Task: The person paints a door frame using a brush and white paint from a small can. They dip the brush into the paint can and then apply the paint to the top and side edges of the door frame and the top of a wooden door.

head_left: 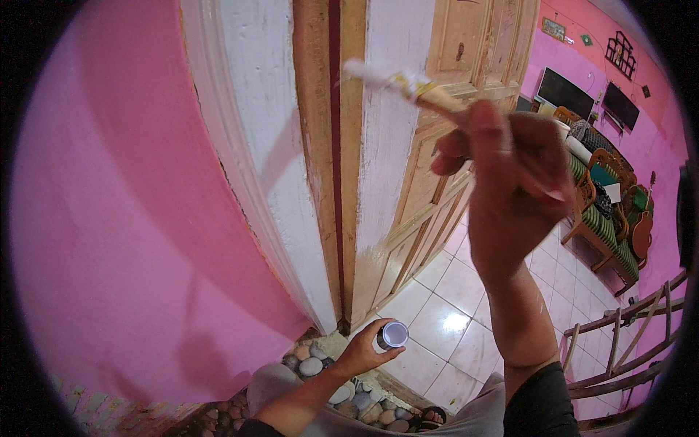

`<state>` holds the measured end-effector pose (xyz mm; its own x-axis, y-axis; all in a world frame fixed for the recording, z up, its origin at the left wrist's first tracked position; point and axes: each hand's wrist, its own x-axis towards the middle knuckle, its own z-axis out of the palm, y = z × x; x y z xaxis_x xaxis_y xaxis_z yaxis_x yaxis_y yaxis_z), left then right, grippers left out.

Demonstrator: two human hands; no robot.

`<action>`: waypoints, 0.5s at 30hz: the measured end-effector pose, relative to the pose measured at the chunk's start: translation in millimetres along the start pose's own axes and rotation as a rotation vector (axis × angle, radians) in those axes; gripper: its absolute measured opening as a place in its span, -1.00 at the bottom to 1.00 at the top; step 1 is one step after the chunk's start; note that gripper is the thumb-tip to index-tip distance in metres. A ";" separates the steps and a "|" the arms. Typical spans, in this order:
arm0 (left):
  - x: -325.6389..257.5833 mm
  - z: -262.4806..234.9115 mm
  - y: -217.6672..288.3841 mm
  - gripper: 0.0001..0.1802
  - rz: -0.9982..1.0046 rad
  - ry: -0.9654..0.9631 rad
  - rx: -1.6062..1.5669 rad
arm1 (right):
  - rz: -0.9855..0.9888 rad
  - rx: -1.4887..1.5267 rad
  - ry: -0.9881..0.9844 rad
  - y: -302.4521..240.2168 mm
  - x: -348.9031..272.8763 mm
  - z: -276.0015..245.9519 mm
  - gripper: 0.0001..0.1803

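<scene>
In my raised right hand [502, 160] is a paintbrush [429, 93], gripped by its pale handle. Its whitened bristles point left, level with the gap at the door's edge, and are slightly blurred. Low in front of me, my left hand [364, 351] is wrapped round a small paint can [394, 335], its open top showing white inside. A wooden door [451, 109] stands ajar beyond the brush. White paint covers the strip along its edge; the panels are bare wood. To the left, the door frame [255, 87] is painted white, with a brown wooden edge.
A pink wall [131, 182] fills the left. White floor tiles [429, 313] lie behind the door, and rounded stones [312, 364] are set by the threshold. A wooden ladder [619, 349] leans at the right. Chairs with green striped cushions [619, 244] stand farther back.
</scene>
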<state>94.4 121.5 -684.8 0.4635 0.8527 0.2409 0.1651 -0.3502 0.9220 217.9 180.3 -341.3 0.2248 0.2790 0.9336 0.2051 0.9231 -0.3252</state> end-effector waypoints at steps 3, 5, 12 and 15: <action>-0.6 -0.1 -1.2 -0.27 -0.001 0.002 0.011 | -0.068 0.050 0.070 0.2 -6.8 -2.1 -0.83; -1.1 -0.2 -1.5 -0.27 -0.011 -0.008 0.012 | 0.018 -0.027 0.015 8.2 -25.9 -5.2 -0.84; -0.1 -3.0 4.9 -0.25 -0.038 -0.017 0.010 | 0.187 -0.319 -0.283 17.9 -97.1 -55.3 -0.83; -3.8 -2.4 2.4 -0.25 -0.056 -0.008 0.011 | 0.136 -0.377 -0.263 16.8 -92.6 -53.9 -0.86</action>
<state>90.9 118.3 -682.8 0.4601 0.8681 0.1863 0.2009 -0.3062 0.9305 251.9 155.7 -441.3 0.0349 0.4934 0.8691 0.5330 0.7265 -0.4338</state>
